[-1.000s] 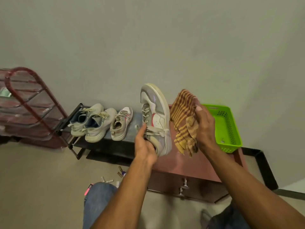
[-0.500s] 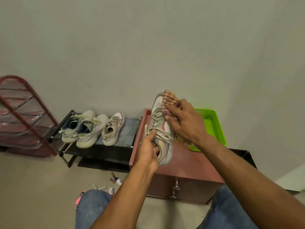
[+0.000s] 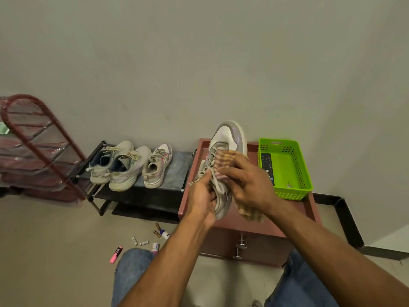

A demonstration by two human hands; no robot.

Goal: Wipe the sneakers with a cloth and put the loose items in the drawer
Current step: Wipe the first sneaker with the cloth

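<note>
The person held one sneaker (image 3: 223,160) upright over the reddish cabinet (image 3: 247,220), toe pointing up toward the wall. The left hand (image 3: 202,196) gripped it at the heel and collar, fingers curled round the opening beside the laces. The right hand (image 3: 247,185) pressed a striped cloth (image 3: 228,161) against the laced side, its fingers curled over the fabric, with the cloth's tail hanging below the wrist.

Three more sneakers (image 3: 130,167) sat on the low dark shelf (image 3: 177,165) to the left, seemingly not yet wiped. Loose items (image 3: 155,238), which looked like batteries, a small bottle and a pink marker (image 3: 116,254), lay scattered on the floor near the knee. The drawer (image 3: 241,247) under the cabinet top was closed. A green basket (image 3: 285,169) holding a remote (image 3: 266,167) stood on the cabinet just beside the shoe.

The likely trouble was the grip: hard rubbing from the right could twist the shoe out of the left hand, dropping it against the basket. The dangling cloth or loose laces could snag. A shifted knee might also scatter the small things on the floor.
</note>
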